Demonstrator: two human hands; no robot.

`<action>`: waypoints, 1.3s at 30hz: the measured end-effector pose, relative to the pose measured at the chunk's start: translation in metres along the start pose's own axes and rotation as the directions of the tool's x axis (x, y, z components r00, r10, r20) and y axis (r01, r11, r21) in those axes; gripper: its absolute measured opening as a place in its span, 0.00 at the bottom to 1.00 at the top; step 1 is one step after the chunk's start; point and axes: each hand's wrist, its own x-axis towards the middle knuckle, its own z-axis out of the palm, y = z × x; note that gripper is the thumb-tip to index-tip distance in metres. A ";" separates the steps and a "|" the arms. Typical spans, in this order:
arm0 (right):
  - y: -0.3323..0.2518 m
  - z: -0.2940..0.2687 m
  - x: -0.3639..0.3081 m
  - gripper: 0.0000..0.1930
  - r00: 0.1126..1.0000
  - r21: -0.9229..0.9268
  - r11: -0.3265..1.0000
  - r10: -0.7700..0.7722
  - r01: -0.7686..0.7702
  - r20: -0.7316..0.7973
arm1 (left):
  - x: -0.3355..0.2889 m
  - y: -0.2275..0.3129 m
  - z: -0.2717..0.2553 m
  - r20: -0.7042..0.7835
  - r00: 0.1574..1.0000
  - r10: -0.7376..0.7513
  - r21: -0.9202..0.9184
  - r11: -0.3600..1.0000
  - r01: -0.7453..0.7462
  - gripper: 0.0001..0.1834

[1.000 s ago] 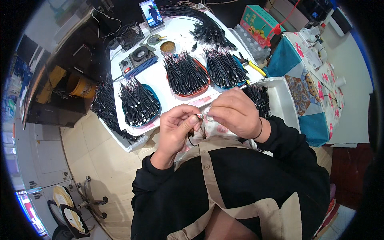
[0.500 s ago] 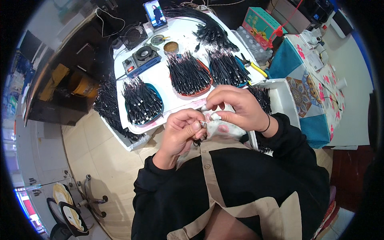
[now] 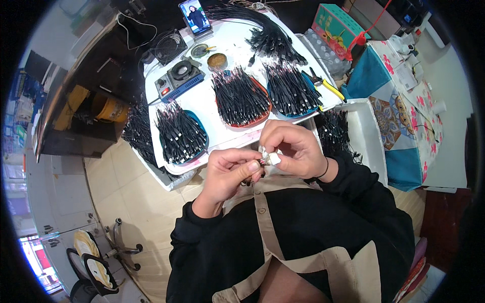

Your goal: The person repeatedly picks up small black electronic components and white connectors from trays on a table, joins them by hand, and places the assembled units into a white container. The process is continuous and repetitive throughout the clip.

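My left hand (image 3: 228, 171) is closed, pinching a short black cable (image 3: 261, 162) between thumb and forefinger, with its thin stripped wires pointing right. Close against those wire ends is my right hand (image 3: 299, 150), thumb and forefinger bent together around them. White wrapping (image 3: 274, 158) covers the tips of that thumb and forefinger. The fingertips partly hide the wires. Both hands are over my lap, just in front of the table edge. Beyond them, bundles of similar black cables fill a red-orange tray (image 3: 269, 107), a right blue tray (image 3: 319, 107) and a left blue tray (image 3: 206, 143).
On the white table (image 3: 202, 108) stand a small blue-grey heating device (image 3: 181, 80), a round tin (image 3: 217, 61) and a propped phone (image 3: 195, 17). Yellow-handled pliers (image 3: 331, 91) lie at the right. White foam boxes with more cables flank the table, including the right box (image 3: 368, 131).
My right hand has come down and left, from apart to closed at the wire ends. My left hand has shifted slightly. The whole view has moved a little.
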 end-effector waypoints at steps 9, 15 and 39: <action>0.016 -0.033 0.008 0.09 1.000 -0.134 0.991 -0.004 0.002 -0.015 | 0.023 0.019 0.004 -0.104 0.993 0.063 0.350 0.936 -0.023 0.10; 0.025 -0.047 0.014 0.07 0.996 -0.148 0.989 -0.020 0.008 -0.082 | 0.049 0.030 0.011 -0.077 0.995 -0.065 0.395 0.914 0.090 0.10; 0.073 -0.098 0.017 0.09 0.949 -0.185 0.936 0.313 -0.300 0.041 | 0.276 0.028 -0.161 0.036 0.985 0.166 0.937 -0.348 0.024 0.07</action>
